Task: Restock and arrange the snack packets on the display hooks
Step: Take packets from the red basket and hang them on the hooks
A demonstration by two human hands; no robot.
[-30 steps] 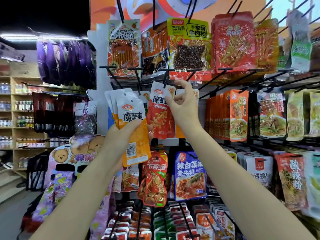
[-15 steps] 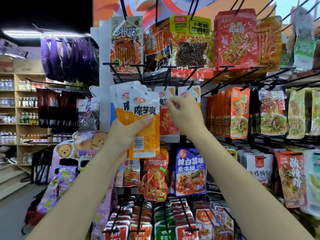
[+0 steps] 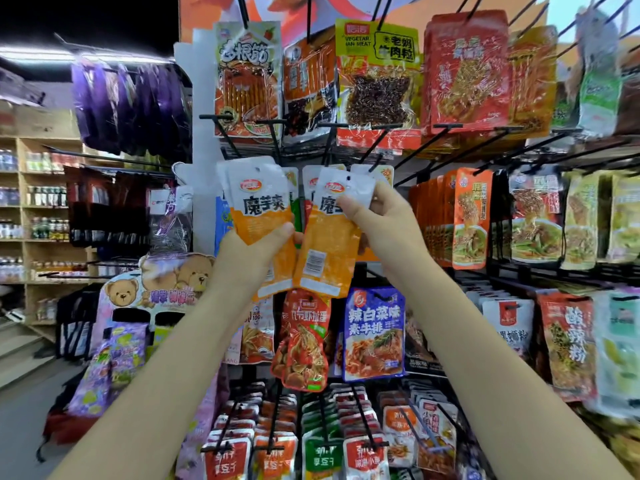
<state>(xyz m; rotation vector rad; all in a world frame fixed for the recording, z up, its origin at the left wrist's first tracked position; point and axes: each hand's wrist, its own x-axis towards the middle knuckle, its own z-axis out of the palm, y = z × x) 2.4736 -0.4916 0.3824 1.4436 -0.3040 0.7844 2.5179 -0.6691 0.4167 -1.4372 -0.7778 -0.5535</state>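
Single packet [image 3: 327, 244] right of held stack [image 3: 259, 206] (hooks [image 3: 377, 140] above)

We are standing in a shop: snack packets [image 3: 377, 77] hanging on display hooks [image 3: 446, 126], stocked shelves [image 3: 38, 209] lining the aisle.

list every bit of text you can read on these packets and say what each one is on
"魔芋爽": white-and-orange packets gripped by the left hand
"VEGETARIAN MEAT", "老妈牛肉粒": yellow packet
"辣白菜味 素牛排": blue packet
"酸辣粉": red packet
Packet pinched by the right hand: thumb covers most of its text
Barcodes, small print, bottom-row packets: too blurred
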